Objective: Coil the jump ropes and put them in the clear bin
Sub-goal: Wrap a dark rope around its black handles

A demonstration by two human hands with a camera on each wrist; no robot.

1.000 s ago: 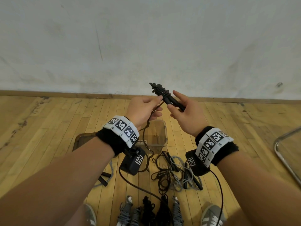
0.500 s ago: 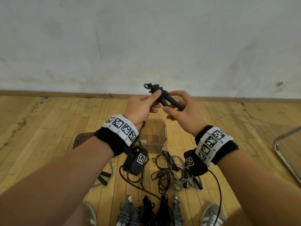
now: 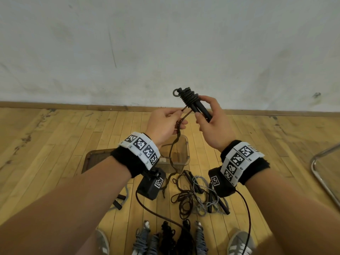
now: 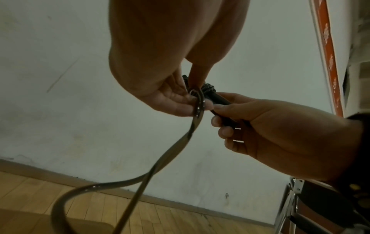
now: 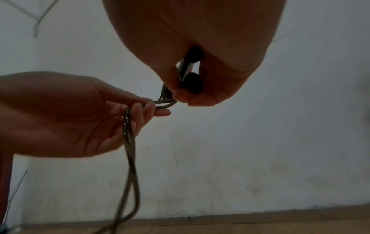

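Fingers of right hand [image 3: 214, 124] grip black handles [image 3: 199, 109]; left hand [image 3: 163, 126] pinches rope [image 3: 181, 119].

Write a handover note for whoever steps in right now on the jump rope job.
Right hand: grips the two black handles, held up, with several turns of black rope wound round their top.
Left hand: pinches the loose doubled rope tail, which hangs down toward the floor.
Clear bin: on the floor below the hands, appears empty.
Done: five coiled ropes lie by the shoes, not binned.
Left: finish this wrap, coil the tangled pile, put all in the bin.
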